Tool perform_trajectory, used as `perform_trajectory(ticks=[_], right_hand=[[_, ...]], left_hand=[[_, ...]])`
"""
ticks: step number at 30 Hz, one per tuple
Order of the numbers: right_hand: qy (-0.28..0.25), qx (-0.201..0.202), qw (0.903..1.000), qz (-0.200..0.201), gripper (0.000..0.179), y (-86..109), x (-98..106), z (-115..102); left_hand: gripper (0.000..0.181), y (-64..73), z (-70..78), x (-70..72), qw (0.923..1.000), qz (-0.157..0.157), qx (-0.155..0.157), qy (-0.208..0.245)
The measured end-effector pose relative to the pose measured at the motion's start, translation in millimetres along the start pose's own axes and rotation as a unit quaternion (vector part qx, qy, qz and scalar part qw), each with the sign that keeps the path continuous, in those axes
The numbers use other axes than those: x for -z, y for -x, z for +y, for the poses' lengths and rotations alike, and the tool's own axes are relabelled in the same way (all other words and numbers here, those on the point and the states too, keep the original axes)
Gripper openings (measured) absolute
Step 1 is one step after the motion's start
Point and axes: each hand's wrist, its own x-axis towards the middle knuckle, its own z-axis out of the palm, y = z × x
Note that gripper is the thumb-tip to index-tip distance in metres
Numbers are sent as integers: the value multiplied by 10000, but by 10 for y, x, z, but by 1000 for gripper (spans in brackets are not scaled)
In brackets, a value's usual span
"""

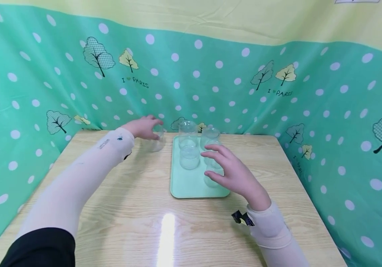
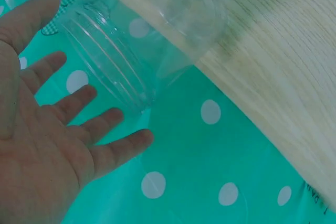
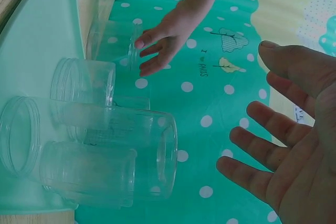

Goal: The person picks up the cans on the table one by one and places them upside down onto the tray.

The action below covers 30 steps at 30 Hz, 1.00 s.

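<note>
On the table left of the tray, a clear plastic jar (image 1: 157, 144) stands with its threaded neck up. My left hand (image 1: 144, 127) is right at the neck; in the left wrist view the fingers of this hand (image 2: 47, 140) are spread beside the threads, not curled round them. Several more clear jars (image 3: 168, 153) stand on the mint-green tray (image 1: 185, 189), threaded ends down in the right wrist view. My right hand (image 1: 232, 168) hovers over the tray's right side with fingers apart, holding nothing, and partly hides the jars (image 1: 211, 181) there.
The tray lies on a light wooden table (image 1: 127, 222) near its far edge. A green dotted cloth (image 1: 211, 85) hangs close behind the table and along both sides. A bright light reflection (image 1: 166, 237) crosses the table in front.
</note>
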Motion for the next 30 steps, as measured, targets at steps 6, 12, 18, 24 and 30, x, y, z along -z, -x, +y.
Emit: perform_trajectory(ticks=[6,12,18,24,30], right_hand=[[-15,21,10000,38,54,-7,15,-3],[-24,29,10000,9,53,1,-1,10],[-31,-4,10000,-14,52,13,-21,26],[-10,32,10000,-10,51,9,-15,16],[-8,22,10000,-25,50,9,7,-5]], left_hand=[[73,-50,-29,-31,9999,-54,97,94],[72,-63,11,-36,9997,-57,191,141],[70,-69,22,-27,9996,-142,245,70],[69,-52,18,7,9997,-179,179,-9],[68,-1,-21,6,9998,-93,65,-141]])
